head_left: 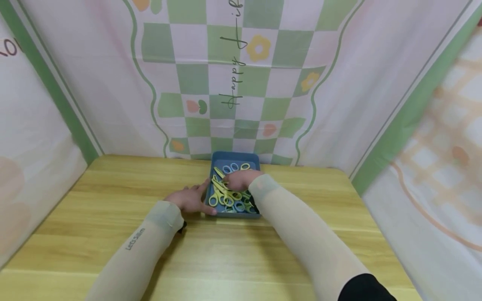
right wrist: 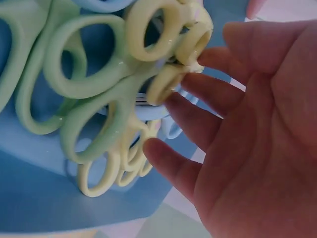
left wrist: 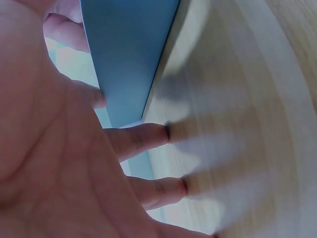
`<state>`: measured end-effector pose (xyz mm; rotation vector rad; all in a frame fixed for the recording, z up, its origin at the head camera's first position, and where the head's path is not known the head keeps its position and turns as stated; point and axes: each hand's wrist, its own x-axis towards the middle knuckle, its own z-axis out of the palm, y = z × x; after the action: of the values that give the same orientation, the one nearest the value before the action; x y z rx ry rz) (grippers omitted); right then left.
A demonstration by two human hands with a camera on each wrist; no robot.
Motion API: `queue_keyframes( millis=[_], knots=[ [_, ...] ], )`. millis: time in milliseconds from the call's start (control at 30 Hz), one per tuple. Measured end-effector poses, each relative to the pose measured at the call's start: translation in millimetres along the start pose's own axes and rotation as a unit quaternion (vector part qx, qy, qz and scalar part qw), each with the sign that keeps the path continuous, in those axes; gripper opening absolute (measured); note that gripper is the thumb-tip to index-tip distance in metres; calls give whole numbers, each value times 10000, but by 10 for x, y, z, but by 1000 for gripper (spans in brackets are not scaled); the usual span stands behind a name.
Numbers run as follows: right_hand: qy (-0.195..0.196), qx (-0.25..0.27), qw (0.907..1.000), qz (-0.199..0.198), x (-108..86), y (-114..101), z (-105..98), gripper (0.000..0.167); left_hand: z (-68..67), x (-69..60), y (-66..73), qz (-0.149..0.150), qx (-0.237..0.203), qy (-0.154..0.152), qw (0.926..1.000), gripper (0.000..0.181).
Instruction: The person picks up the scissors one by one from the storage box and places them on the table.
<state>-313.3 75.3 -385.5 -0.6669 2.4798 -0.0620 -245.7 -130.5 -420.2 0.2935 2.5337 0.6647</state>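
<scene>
A blue tray (head_left: 235, 155) holds several pairs of scissors with yellow, green and blue handles. At the tray's left side my left hand (head_left: 190, 198) has its fingers spread, with the thumb near the front left corner. In the left wrist view, one fingertip touches the tray wall (left wrist: 124, 54) and other fingertips rest on the table. My right hand (head_left: 241, 179) reaches over the scissors inside the tray. The right wrist view has its loosely extended fingers (right wrist: 193, 119) touching yellow scissors (right wrist: 133, 32), beside green scissors (right wrist: 53, 72); some fingertips are hidden behind the handles.
The tray stands on a wooden table (head_left: 241, 259), near its back edge. A checked green and white curtain (head_left: 222, 75) hangs right behind it. More printed cloth hangs at the left (head_left: 34, 167) and right (head_left: 433, 179).
</scene>
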Motion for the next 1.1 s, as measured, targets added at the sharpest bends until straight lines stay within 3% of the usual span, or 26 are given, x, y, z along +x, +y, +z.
queue_keyframes(
  millis=[233, 367, 533, 767, 1100],
  knots=[
    [134, -196, 9992, -308, -4, 16, -90, 50, 14, -25, -41, 96, 178, 17, 9998, 121],
    [655, -36, 9977, -149, 5, 100, -195, 47, 20, 8, -66, 104, 169, 48, 9998, 122],
    [1201, -468, 9916, 119, 7, 221, -268, 38, -1, -14, -32, 55, 9, 35, 10000, 125],
    [1044, -597, 9912, 550, 73, 312, -222, 43, -1, -32, 0, 13, -45, 8, 10000, 122],
    [981, -389, 9876, 1164, 156, 361, -156, 43, -3, -24, 14, 73, -23, -2, 10000, 124]
  ],
)
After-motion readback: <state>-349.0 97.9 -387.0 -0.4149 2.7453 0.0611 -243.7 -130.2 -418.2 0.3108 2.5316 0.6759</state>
